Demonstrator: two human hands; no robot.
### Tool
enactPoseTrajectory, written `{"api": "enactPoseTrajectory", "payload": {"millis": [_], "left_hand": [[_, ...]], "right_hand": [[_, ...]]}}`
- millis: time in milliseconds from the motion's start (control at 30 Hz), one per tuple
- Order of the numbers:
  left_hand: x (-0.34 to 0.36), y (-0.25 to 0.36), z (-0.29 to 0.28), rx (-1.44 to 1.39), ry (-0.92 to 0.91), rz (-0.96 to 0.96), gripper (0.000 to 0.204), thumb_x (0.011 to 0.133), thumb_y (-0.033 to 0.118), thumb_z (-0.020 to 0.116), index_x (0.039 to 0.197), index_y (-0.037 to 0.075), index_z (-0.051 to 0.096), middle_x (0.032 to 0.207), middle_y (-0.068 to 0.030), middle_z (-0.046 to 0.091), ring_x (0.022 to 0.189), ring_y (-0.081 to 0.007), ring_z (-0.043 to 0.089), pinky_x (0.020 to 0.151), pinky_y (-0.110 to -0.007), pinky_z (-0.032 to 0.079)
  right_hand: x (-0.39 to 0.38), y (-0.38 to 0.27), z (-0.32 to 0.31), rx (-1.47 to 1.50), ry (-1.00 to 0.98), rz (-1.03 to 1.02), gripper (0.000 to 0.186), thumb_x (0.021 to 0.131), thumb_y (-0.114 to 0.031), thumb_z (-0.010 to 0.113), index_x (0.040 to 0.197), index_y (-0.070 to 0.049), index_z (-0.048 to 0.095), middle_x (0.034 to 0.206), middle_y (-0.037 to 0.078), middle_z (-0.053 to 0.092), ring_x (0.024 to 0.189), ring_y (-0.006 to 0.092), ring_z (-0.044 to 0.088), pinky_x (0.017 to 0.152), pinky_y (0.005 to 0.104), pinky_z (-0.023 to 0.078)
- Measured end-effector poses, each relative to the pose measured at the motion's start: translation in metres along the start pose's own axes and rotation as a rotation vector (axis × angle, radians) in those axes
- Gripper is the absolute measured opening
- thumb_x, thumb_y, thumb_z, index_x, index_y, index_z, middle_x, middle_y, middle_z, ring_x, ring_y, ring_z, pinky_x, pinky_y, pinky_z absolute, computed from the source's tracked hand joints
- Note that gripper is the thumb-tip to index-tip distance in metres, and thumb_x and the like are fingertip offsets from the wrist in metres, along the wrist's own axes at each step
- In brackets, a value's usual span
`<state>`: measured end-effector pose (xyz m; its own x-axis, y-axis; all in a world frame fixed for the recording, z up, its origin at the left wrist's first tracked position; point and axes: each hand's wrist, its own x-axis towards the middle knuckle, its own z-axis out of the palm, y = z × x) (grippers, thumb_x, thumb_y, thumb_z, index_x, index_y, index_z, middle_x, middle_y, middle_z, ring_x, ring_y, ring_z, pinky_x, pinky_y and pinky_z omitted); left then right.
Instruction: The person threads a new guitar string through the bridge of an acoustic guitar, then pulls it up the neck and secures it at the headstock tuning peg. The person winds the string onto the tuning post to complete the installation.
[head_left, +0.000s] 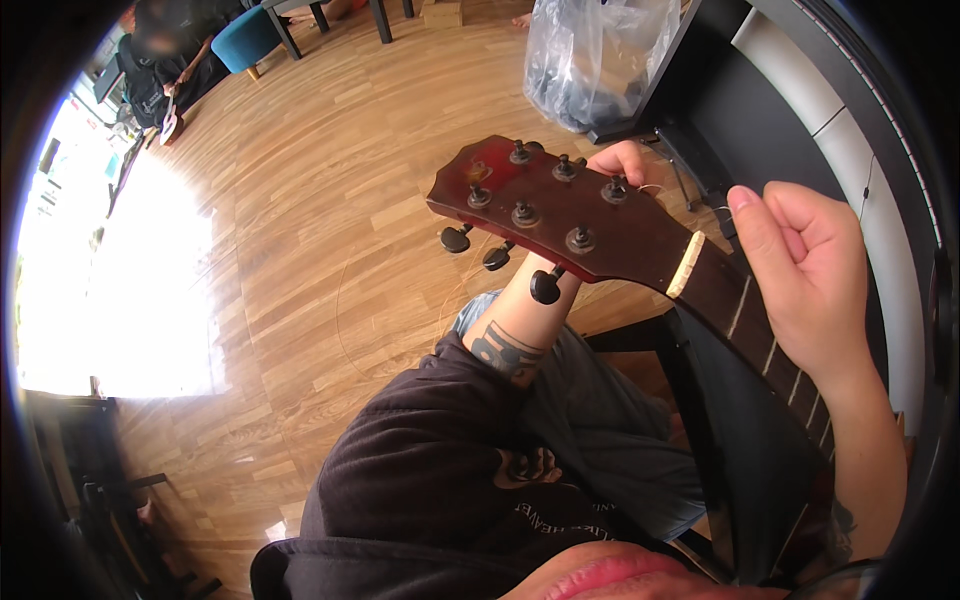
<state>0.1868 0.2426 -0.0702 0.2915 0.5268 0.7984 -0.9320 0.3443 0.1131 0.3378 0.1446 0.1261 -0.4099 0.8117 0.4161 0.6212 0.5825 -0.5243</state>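
A guitar's dark red headstock angles across the middle, with several tuning posts and black tuning pegs. My left hand reaches underneath and behind it; its curled fingers show at the far edge, close to a post, and what they grip is hidden. Beyond the pale nut, my right hand is closed in a pinch above the fretboard. A thin guitar string shows at its thumb tip and again near the far post. No strings are visible across the nut.
Black furniture with a white panel stands close on the right. A clear plastic bag sits at the far side. A blue stool and a seated person with a small stringed instrument are far left. Black stands are near left.
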Motion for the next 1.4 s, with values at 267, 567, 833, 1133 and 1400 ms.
{"api": "enactPoseTrajectory", "payload": {"millis": [267,567,833,1133,1400], "left_hand": [[-0.008,-0.001,-0.018,-0.058,-0.084,0.053,0.034,0.098,0.034,0.068,0.113,0.007,0.054,0.106,-0.0056,0.049,0.1,-0.0248,0.055,0.085,-0.041,0.051],[-0.003,-0.003,-0.001,-0.101,-0.117,0.08,0.048,0.095,0.035,0.075,0.119,0.0,0.052,0.105,-0.0092,0.057,0.1,-0.0225,0.067,0.082,-0.033,0.06],[-0.013,0.004,-0.021,0.061,-0.109,0.002,0.033,0.096,0.035,0.07,0.108,0.009,0.055,0.094,-0.0031,0.052,0.09,-0.0215,0.051,0.074,-0.035,0.045],[-0.007,-0.001,0.002,-0.007,-0.019,0.102,0.033,0.099,0.034,0.066,0.114,0.007,0.056,0.107,-0.0079,0.051,0.097,-0.0264,0.056,0.08,-0.04,0.048],[-0.013,0.01,-0.012,0.099,-0.047,0.026,0.039,0.097,0.035,0.068,0.114,0.003,0.053,0.103,-0.0084,0.055,0.096,-0.0281,0.06,0.079,-0.041,0.051]], "right_hand": [[0.001,-0.002,0.001,-0.022,0.006,-0.016,0.051,0.097,-0.006,0.067,0.06,-0.005,0.032,0.054,-0.004,0.024,0.054,0.0055,0.021,0.048,0.0312,0.017],[-0.007,-0.001,-0.002,-0.121,0.123,0.021,0.05,0.096,-0.007,0.066,0.062,-0.006,0.028,0.056,-0.004,0.022,0.055,0.0057,0.02,0.049,0.0317,0.017],[-0.008,-0.001,0.001,-0.079,0.153,0.045,0.051,0.098,-0.009,0.066,0.064,-0.007,0.027,0.058,-0.006,0.022,0.058,0.0044,0.02,0.049,0.0306,0.018],[-0.003,0.002,-0.005,-0.082,0.129,0.046,0.053,0.1,-0.012,0.067,0.065,-0.006,0.028,0.058,-0.007,0.024,0.057,0.0044,0.021,0.049,0.0301,0.019],[0.002,-0.006,0.002,-0.111,-0.201,0.019,0.043,0.104,-0.015,0.064,0.068,-0.003,0.044,0.062,-0.006,0.031,0.059,0.0033,0.024,0.052,0.0282,0.02]]}}
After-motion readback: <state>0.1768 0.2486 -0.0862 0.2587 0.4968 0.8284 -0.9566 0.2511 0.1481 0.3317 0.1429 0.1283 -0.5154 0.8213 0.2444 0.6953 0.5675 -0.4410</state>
